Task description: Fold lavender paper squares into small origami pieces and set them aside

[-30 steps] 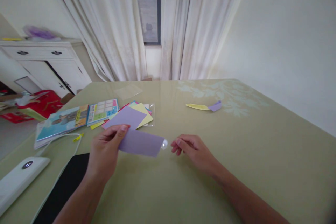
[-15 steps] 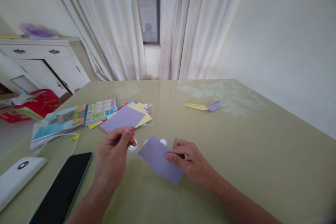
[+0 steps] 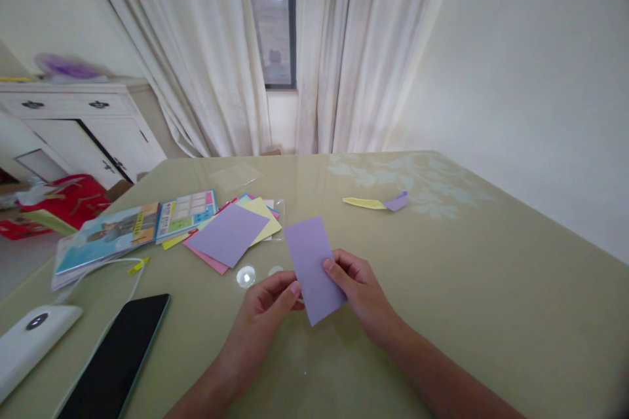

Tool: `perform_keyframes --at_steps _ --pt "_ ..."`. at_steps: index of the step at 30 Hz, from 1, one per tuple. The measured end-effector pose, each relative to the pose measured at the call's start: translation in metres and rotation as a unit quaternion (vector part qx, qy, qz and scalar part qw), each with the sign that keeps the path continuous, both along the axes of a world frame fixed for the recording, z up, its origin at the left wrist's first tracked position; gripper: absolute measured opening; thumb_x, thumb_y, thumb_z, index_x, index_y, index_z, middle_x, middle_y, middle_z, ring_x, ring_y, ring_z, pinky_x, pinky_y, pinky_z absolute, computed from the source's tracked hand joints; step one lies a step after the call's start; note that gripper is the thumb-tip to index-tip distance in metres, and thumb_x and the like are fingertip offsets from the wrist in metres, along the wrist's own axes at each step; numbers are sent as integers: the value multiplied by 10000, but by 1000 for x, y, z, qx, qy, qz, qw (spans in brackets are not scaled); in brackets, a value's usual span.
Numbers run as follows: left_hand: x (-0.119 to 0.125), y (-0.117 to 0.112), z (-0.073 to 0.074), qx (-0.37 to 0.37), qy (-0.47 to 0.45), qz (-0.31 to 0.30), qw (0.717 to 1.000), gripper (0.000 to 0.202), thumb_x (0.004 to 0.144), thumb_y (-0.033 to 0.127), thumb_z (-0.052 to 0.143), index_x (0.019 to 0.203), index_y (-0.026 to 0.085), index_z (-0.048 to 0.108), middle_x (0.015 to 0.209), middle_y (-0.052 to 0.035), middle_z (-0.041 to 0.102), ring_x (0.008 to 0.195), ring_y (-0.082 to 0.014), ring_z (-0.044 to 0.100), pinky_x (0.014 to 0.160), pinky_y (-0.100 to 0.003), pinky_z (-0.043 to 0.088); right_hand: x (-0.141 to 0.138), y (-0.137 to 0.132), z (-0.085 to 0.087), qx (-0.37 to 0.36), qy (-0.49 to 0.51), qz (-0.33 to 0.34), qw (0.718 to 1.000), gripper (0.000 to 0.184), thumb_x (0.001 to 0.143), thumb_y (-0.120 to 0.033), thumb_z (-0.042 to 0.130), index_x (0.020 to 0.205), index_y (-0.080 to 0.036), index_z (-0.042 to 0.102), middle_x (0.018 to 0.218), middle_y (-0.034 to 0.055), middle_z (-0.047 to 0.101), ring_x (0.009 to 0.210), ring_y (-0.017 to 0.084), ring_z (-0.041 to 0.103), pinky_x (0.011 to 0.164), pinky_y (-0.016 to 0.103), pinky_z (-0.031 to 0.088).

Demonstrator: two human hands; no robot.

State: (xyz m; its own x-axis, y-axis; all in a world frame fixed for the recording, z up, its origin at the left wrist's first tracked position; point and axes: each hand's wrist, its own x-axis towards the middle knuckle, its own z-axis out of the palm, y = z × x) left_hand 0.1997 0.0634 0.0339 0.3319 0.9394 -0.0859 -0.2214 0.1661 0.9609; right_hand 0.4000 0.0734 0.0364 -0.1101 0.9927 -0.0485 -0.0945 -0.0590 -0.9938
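A folded lilac paper rectangle (image 3: 312, 265) stands lengthwise above the green table (image 3: 466, 288), pointing away from me. My right hand (image 3: 361, 291) pinches its right edge with thumb on top. My left hand (image 3: 265, 308) pinches its lower left edge with thumb and fingers. A fanned stack of coloured paper squares (image 3: 230, 236), lilac on top, lies just beyond and to the left.
Colourful booklets (image 3: 132, 229) lie at the left, with a white cable and yellow clip (image 3: 132, 266). A black tablet (image 3: 115, 357) and a white device (image 3: 29, 337) sit near left. Small folded yellow and lilac pieces (image 3: 376, 203) lie further back right.
The lilac paper passed from my left hand to my right, then turned lengthwise. My left hand moved right and took hold of its lower edge, so both hands grip it.
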Motion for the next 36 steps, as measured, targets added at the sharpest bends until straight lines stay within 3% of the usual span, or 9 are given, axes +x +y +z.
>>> perform_keyframes --at_steps 3,6,8,10,14,24,32,36 --pt "-2 2 2 14 34 18 999 287 922 474 785 952 193 837 942 -71 808 861 -226 746 843 -332 611 -1 -1 0 9 -16 -8 1000 488 886 -660 743 1002 -188 705 849 23 631 710 165 541 628 278 445" --pt "-3 2 2 57 112 61 990 295 875 472 808 821 182 807 798 -44 767 747 -203 710 709 -280 580 -1 -4 2 77 -122 -98 985 497 861 -505 799 1247 -227 654 1038 59 661 803 191 577 693 312 496" --pt "-3 1 2 80 157 87 980 289 864 467 805 808 183 796 769 -36 757 705 -197 699 658 -269 556 -2 -9 6 118 -170 -119 971 517 866 -426 803 1310 -247 608 1100 71 663 851 201 607 734 332 522" --pt "-3 0 2 96 180 96 974 283 867 459 798 792 186 783 754 -32 754 690 -196 697 644 -266 546 -3 -14 9 125 -149 -72 978 524 879 -415 803 1325 -251 582 1132 80 675 922 221 663 787 358 551" --pt "-2 -2 6 114 191 103 970 285 850 443 808 727 192 756 702 -21 731 671 -185 675 637 -256 529 -8 -23 12 108 -105 5 989 712 826 -434 890 1414 -262 528 1261 112 682 1107 279 701 855 399 578" --pt "-1 -1 0 90 180 113 973 317 777 450 861 653 187 732 630 -17 699 608 -167 609 573 -242 471 -10 -26 9 88 -100 12 991 770 817 -352 904 1467 -269 499 1193 105 741 1146 293 731 953 480 628" --pt "0 1 -3 88 187 117 971 413 781 521 861 631 181 679 589 13 610 543 -127 492 508 -222 374 -10 -25 9 84 -71 55 992 649 905 -216 758 1483 -272 468 1262 114 740 1054 246 779 981 477 621" --pt "1 0 -3 99 197 117 968 384 789 501 847 630 190 686 591 10 621 558 -143 511 535 -236 402 -8 -25 7 60 -55 83 993 804 842 -252 848 1530 -292 434 1347 125 702 1135 270 755 1023 494 596"
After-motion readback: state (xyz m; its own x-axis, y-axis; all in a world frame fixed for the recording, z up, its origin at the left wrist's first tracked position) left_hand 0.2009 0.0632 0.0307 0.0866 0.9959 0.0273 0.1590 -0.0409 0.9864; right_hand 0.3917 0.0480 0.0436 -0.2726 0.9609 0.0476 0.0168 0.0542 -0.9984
